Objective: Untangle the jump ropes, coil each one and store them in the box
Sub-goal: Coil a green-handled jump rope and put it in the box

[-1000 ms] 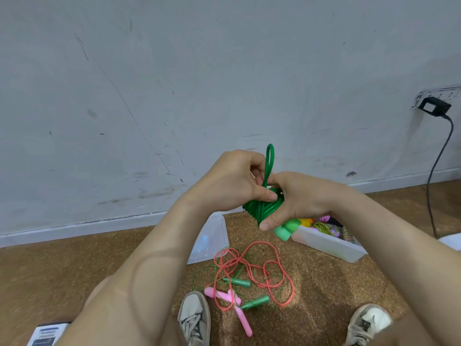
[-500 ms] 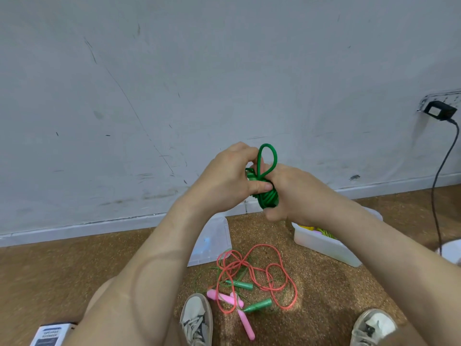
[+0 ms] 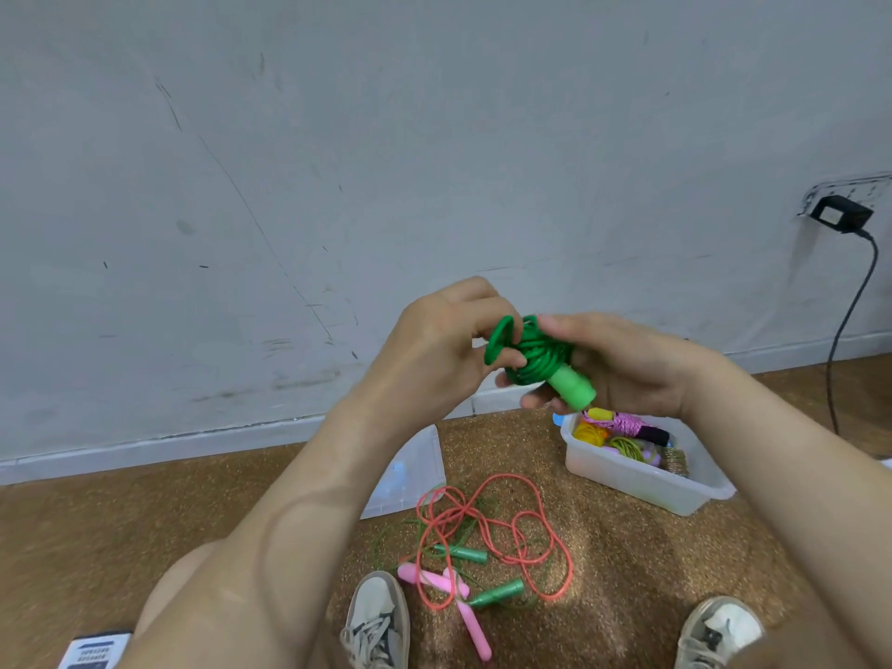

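Observation:
I hold a coiled green jump rope (image 3: 543,362) in front of me, above the floor. My right hand (image 3: 622,366) grips the bundle and its light green handles (image 3: 574,388), which point down and right. My left hand (image 3: 441,342) pinches a small loop of the green cord at the bundle's left side. On the floor below lie a tangled pink-orange rope (image 3: 502,528) with pink handles (image 3: 451,596) and a thin green rope with dark green handles (image 3: 497,593). The clear plastic box (image 3: 642,480) stands to the right and holds several coiled ropes.
The box's clear lid (image 3: 410,470) lies flat on the brown floor near the wall. My two shoes (image 3: 379,620) show at the bottom edge. A black cable (image 3: 849,311) hangs from a wall socket at right. A printed card (image 3: 94,651) lies at bottom left.
The tall upright loop of green cord has been pulled down and left into a small loop. The bundle has turned, so the handles show again, and the box is uncovered.

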Demonstrator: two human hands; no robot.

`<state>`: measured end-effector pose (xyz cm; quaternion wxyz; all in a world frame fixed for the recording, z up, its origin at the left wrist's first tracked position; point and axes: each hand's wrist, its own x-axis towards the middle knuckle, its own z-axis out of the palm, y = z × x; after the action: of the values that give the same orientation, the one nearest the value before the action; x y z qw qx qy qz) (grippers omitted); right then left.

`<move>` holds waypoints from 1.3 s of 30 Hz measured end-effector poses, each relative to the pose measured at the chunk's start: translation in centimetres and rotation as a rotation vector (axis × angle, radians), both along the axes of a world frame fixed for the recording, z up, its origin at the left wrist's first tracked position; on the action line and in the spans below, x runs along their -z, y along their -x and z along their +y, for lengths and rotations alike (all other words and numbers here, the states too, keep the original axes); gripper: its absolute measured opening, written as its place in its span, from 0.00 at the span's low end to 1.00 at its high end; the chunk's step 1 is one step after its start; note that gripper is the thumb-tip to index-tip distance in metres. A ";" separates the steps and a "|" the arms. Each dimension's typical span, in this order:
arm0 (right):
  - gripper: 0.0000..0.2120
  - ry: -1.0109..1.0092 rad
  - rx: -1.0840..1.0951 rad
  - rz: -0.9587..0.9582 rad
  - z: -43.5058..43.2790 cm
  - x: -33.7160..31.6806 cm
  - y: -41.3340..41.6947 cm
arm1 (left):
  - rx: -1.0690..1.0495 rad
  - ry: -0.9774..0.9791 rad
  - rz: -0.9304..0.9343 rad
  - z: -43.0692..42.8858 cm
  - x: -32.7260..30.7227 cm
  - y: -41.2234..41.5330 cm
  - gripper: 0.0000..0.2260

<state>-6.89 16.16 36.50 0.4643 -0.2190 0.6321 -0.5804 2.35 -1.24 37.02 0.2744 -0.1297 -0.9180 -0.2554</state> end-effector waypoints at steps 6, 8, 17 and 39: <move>0.26 0.066 0.132 0.184 -0.4 0.7 0.4 | -0.059 0.114 -0.122 -0.7 0.0 -0.3 0.07; 0.26 0.049 0.141 0.268 -0.6 0.8 0.2 | -0.084 0.146 -0.202 -0.8 -0.3 -0.6 0.06; 0.27 -0.159 0.192 0.712 -1.6 1.6 -0.2 | -0.099 -0.424 -0.301 -1.7 -2.3 -1.3 0.06; 0.27 0.219 0.006 0.258 -0.3 0.2 -0.1 | -0.094 -0.250 -0.642 -1.4 0.2 -0.2 0.18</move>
<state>-6.77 15.87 36.34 0.3508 -0.3391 0.6201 -0.6143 2.53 -2.68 36.84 -0.0034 0.0344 -0.9241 -0.3807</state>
